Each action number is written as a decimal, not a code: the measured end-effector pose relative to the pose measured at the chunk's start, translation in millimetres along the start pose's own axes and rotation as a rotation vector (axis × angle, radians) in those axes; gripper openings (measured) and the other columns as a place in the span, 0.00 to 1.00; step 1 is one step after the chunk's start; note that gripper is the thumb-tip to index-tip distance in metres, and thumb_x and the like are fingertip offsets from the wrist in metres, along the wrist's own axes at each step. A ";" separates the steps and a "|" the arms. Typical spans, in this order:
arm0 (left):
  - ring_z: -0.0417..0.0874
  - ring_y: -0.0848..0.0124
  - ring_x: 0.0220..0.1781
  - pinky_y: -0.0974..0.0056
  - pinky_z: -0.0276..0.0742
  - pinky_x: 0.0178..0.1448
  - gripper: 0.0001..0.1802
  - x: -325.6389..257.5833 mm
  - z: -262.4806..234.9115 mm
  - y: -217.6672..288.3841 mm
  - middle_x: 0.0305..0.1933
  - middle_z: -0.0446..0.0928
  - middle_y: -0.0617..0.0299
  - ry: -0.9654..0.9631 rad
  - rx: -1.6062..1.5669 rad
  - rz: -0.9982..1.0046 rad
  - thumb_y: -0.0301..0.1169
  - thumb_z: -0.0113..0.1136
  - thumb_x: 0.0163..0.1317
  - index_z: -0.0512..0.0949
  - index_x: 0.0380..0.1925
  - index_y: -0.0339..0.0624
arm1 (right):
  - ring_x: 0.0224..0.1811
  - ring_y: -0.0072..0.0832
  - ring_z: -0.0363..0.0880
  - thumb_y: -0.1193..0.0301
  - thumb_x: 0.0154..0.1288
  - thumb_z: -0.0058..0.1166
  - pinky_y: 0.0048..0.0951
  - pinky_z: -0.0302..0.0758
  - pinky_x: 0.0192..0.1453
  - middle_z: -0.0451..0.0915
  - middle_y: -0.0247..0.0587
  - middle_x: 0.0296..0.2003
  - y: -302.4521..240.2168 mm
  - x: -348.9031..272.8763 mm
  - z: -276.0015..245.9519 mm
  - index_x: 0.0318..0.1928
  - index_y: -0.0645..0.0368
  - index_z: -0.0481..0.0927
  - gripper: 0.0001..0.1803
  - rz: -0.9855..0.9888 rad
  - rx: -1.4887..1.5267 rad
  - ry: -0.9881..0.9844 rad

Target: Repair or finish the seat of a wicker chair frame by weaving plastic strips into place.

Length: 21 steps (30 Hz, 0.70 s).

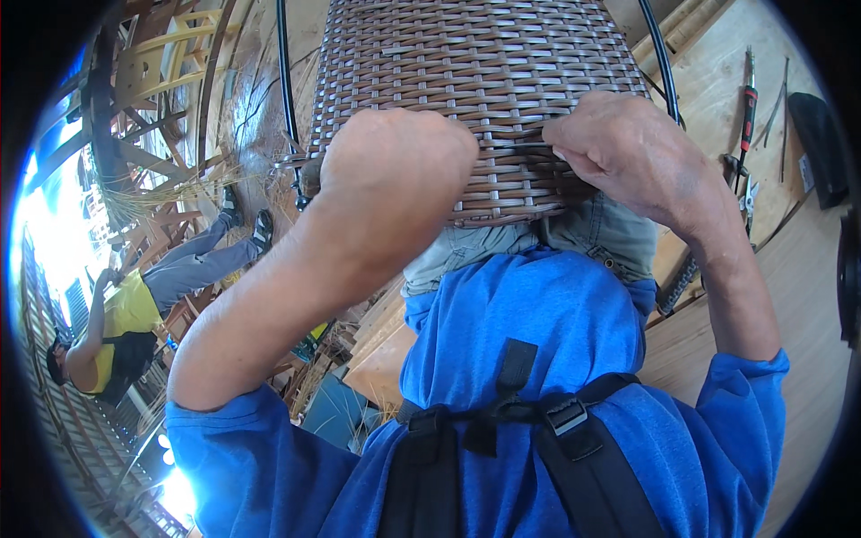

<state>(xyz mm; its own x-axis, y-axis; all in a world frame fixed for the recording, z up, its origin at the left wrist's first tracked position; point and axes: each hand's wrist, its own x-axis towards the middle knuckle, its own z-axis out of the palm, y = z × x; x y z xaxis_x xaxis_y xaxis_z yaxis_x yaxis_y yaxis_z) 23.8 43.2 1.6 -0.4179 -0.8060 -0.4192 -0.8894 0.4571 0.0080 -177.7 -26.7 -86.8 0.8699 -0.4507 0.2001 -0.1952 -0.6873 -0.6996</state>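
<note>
A brown woven wicker panel [475, 67] rests over my lap, its near edge by my thighs. My left hand [399, 157] is closed in a fist over the panel's left side. A rounded brown end, like a wooden tool handle [310, 177], sticks out on the fist's left; the rest is hidden. My right hand [619, 143] pinches at the weave on the right side. A thin dark strand [525, 145] runs across the weave to its fingertips. Whether it joins the tool in my left hand, I cannot tell.
Black metal rods [287, 76] flank the panel. On the right, a wooden board carries a red-and-black screwdriver [748, 112], pliers [750, 202] and a dark case [818, 148]. Chair frames [166, 63] stand at far left, near a person in a yellow top [134, 314].
</note>
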 end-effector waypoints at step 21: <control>0.80 0.50 0.35 0.51 0.76 0.38 0.13 13.8 19.3 -22.3 0.28 0.78 0.46 -0.170 -0.315 0.060 0.36 0.49 0.62 0.74 0.29 0.35 | 0.31 0.51 0.78 0.70 0.54 0.45 0.43 0.75 0.41 0.76 0.60 0.24 -15.8 26.8 2.8 0.23 0.68 0.79 0.14 0.429 -0.066 -0.289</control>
<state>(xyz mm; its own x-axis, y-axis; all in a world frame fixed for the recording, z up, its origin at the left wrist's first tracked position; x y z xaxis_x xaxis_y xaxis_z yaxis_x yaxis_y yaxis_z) 41.4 29.2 -21.9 -0.4582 -0.6950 -0.5541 -0.8886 0.3420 0.3058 -150.0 -26.4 -72.3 0.7929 -0.5305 -0.2997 -0.5820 -0.5138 -0.6303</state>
